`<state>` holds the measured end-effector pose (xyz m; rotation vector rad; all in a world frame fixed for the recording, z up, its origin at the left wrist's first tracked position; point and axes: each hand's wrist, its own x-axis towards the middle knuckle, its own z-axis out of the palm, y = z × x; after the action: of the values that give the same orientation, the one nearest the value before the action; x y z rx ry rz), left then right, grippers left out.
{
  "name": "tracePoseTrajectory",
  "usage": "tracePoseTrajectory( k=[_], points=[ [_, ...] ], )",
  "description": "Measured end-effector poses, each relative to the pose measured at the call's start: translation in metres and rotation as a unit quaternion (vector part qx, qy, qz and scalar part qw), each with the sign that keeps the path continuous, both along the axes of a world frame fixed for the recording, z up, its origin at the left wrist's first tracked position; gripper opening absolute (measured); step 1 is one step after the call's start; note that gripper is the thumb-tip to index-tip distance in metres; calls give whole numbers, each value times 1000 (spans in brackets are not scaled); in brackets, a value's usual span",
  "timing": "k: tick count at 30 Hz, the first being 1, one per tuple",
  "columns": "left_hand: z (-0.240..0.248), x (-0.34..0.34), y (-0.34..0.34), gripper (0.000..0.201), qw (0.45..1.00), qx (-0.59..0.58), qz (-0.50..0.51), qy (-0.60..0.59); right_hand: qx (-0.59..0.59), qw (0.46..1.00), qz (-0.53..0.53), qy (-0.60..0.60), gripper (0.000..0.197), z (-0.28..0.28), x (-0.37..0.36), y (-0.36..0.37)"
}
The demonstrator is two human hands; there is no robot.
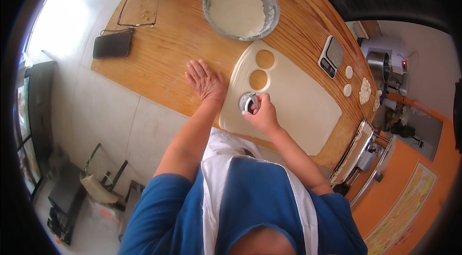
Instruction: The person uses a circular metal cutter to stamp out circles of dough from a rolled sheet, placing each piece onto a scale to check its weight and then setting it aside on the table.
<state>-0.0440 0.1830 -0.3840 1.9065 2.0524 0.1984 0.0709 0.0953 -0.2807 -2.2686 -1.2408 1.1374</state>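
- Spreading across the upper and middle view, a wooden table [166,55] carries everything listed below.
- The pale dough sheet [301,106] lies flat on the wood in front of the person, its near side reaching toward the table's near edge.
- A round grey bowl [275,9], with a white powdery layer inside, stands just beyond the sheet's far end.
- The left hand [206,82] is laid palm down on the table, fingers spread and gripping nothing, just left of the sheet.
- The right hand [263,113] is closed around the handle of the cutter, over the sheet's left part.
- Eyeglasses [139,8] lie near the table's far left side.
- A flat dark case [112,44] with a strap rests just beside them, at the left edge.
- A small scale [331,57] sits right of the sheet.
- The round cutter [245,98] is on the sheet, nearer the person than both holes; whether it has gone through, I cannot tell.
- Two round holes [258,80] show bare wood, one beyond the other.
- Small pale pieces [365,91] are clustered near the right edge.
- Two pale discs [349,72] lie apart, between cluster and scale.
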Motion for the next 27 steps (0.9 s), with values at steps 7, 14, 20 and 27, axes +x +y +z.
tracePoseTrajectory(
  k=[7,14,20,27],
  points=[
    [1,-1,0,69,1000,2,2,-21,46,999,-3,-24,47,3,-4,-5],
    [0,0,1,66,999,24,3,-22,25,998,11,-59,46,2,-3,2],
    [-2,-3,-2,67,999,31,-3,-13,-2,986,63,-155,42,-10,-5,10],
    [2,0,-1,68,1000,15,-15,-9,22,900,417,-126,37,-13,28,25]
  ],
)
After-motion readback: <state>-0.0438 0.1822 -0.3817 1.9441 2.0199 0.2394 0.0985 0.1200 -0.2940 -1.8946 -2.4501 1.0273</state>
